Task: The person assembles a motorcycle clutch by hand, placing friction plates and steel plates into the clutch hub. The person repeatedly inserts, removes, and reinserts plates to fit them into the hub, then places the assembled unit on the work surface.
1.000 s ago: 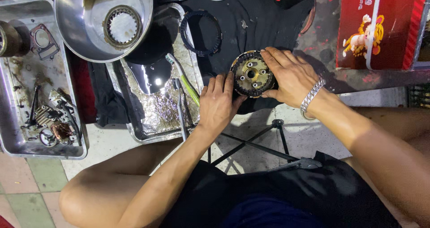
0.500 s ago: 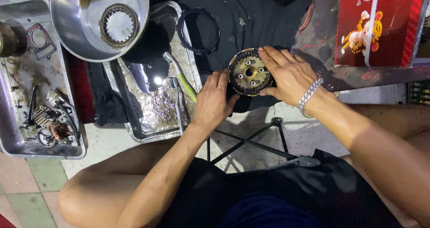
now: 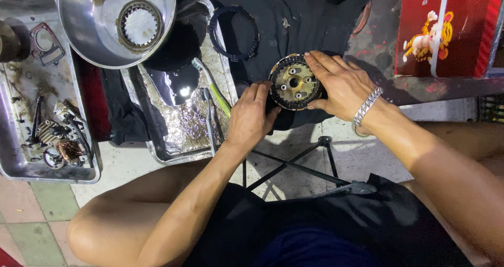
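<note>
Little has shifted since a second ago: both hands remain on the round, toothed clutch assembly (image 3: 294, 82), brass-toned at its hub, resting on a black cloth (image 3: 294, 20). Left hand (image 3: 251, 117) and right hand (image 3: 338, 83) grasp its rim. Nearby, an oily metal tray (image 3: 178, 141) and a steel bowl (image 3: 100, 46).

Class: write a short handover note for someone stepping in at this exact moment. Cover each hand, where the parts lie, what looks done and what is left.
Left hand: fingers on the left edge of the round clutch assembly.
Right hand: wrapped around its right side.
The assembly sits on the black cloth.
A toothed ring lies in the steel bowl; a dark friction ring lies loose nearby.
Done: plates appear stacked in the assembly.
Left: loose rings remain outside.
</note>
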